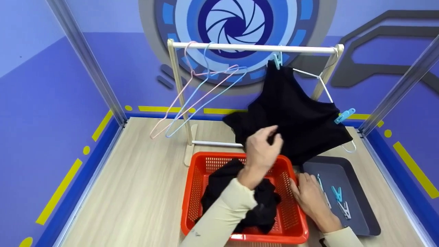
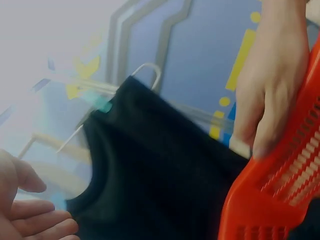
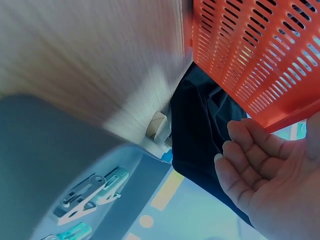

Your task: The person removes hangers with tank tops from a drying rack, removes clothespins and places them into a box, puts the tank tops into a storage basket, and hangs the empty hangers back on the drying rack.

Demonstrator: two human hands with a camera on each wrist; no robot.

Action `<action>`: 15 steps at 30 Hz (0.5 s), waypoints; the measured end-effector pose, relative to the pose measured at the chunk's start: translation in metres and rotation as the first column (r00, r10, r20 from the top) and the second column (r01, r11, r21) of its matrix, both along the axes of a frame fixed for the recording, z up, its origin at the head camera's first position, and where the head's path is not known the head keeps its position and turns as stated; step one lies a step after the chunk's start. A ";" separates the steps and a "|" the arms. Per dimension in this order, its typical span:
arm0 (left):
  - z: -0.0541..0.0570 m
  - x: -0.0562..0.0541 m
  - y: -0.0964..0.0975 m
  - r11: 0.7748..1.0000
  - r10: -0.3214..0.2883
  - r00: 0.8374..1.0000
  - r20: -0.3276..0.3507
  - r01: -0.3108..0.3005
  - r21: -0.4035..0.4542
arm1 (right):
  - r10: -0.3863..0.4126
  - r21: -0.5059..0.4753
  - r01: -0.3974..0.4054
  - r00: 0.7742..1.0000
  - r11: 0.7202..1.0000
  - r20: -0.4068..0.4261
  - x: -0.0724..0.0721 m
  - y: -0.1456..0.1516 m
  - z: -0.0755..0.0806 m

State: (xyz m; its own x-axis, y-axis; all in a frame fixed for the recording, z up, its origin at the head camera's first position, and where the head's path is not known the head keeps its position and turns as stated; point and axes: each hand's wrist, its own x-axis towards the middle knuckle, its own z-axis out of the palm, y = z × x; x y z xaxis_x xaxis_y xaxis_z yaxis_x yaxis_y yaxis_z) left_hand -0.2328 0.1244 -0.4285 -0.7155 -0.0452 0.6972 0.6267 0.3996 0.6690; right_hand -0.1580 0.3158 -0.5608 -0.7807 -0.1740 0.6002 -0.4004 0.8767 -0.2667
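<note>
A black sleeveless top (image 1: 291, 109) hangs from a white hanger (image 1: 325, 88) on the rack, with a light-blue clothespin (image 1: 277, 60) at one shoulder and another clothespin (image 1: 344, 116) at the other. My left hand (image 1: 262, 147) is raised over the red basket (image 1: 192, 192), in front of the top; its fingers are loosely bent and hold nothing. In the left wrist view that hand (image 2: 30, 205) has its fingers spread apart. My right hand (image 1: 310, 193) rests at the basket's right rim, thumb on the rim and relaxed fingers outside it. Dark clothes (image 1: 223, 188) lie crumpled inside the basket.
A pink hanger (image 1: 171, 103) and a blue hanger (image 1: 197, 113) hang at the left of the wooden rack (image 1: 253, 47). Right of the basket lies a grey tray (image 1: 360, 206) with several blue and white clothespins (image 1: 337, 194). Walls enclose the tabletop (image 1: 137, 171).
</note>
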 end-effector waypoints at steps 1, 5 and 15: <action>0.000 0.000 0.007 1.000 -0.003 1.000 0.020 0.003 -0.009 | 0.005 -0.001 -0.005 1.000 1.000 -0.016 0.000 0.000 0.000; 0.003 0.000 0.036 0.999 -0.025 0.993 0.111 0.029 -0.036 | 0.009 -0.017 -0.010 0.999 1.000 -0.041 0.000 0.001 -0.004; 0.021 0.006 0.108 0.987 -0.051 0.942 0.333 0.098 -0.125 | 0.046 0.094 -0.042 0.998 0.995 -0.043 0.003 0.009 -0.015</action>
